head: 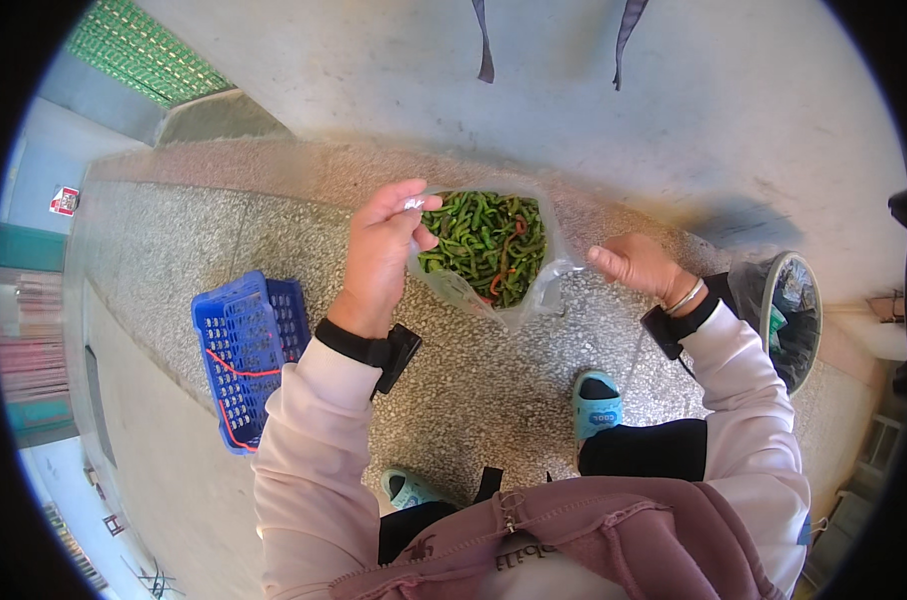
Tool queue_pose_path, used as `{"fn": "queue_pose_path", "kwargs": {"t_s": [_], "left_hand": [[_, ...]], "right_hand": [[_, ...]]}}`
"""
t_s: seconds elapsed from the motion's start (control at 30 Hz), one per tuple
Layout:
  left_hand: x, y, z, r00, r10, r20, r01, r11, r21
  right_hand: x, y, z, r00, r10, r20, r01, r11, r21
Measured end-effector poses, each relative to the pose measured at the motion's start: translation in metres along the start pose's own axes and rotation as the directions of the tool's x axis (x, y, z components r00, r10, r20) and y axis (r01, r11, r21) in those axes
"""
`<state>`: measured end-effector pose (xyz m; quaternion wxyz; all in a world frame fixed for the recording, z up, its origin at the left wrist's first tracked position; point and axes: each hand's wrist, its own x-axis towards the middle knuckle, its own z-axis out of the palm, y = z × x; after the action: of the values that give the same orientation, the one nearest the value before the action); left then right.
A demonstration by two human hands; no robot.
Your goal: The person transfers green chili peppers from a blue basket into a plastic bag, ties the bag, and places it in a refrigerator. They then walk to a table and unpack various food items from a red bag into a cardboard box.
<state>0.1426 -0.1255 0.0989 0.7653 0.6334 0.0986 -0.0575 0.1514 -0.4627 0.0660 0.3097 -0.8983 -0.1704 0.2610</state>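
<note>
On the speckled floor in front of me stands a clear plastic bag [552,283], its mouth wide. Many green chili peppers [474,232] fill it, with a few red ones among them. My left hand [378,251] is at the bag's left rim, a shiny bit of plastic pinched between thumb and fingers. To the right of the bag is my right hand [643,268], fingers curled and thumb pointing at the bag. A pulled-out edge of the bag comes close to that thumb; whether the hand grips it is unclear.
A blue plastic basket [247,360] stands to the left of my left forearm. At right is a lined waste bin [787,322] with rubbish inside. A pale wall [438,97] rises beyond the bag. My slippered feet [597,405] are below it.
</note>
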Motion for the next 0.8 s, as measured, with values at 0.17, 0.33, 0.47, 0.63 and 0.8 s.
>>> {"fn": "queue_pose_path", "kwargs": {"t_s": [0.17, 0.33, 0.47, 0.63, 0.8], "left_hand": [[-0.003, -0.001, -0.004, 0.996, -0.043, -0.072, 0.043, 0.999, 0.006], [-0.004, -0.001, -0.012, 0.995, -0.045, -0.086, 0.051, 0.996, 0.075], [-0.007, -0.006, -0.015, 0.997, -0.045, -0.068, 0.056, 0.985, 0.161], [-0.005, -0.017, -0.01, 0.997, -0.074, -0.014, 0.076, 0.97, 0.231], [-0.009, -0.006, -0.005, 0.999, -0.037, 0.01, 0.033, 0.973, 0.227]], "right_hand": [[0.012, -0.04, 0.034, 0.997, -0.017, 0.075, 0.012, 0.998, 0.065], [0.012, -0.044, 0.066, 0.998, -0.065, -0.008, 0.065, 0.96, 0.273], [0.017, -0.041, 0.075, 0.996, -0.063, 0.059, 0.047, 0.969, 0.243], [0.021, -0.049, 0.071, 0.985, -0.149, 0.091, 0.033, 0.674, 0.738], [0.033, -0.06, 0.062, 0.97, -0.058, 0.235, -0.161, 0.572, 0.805]]}}
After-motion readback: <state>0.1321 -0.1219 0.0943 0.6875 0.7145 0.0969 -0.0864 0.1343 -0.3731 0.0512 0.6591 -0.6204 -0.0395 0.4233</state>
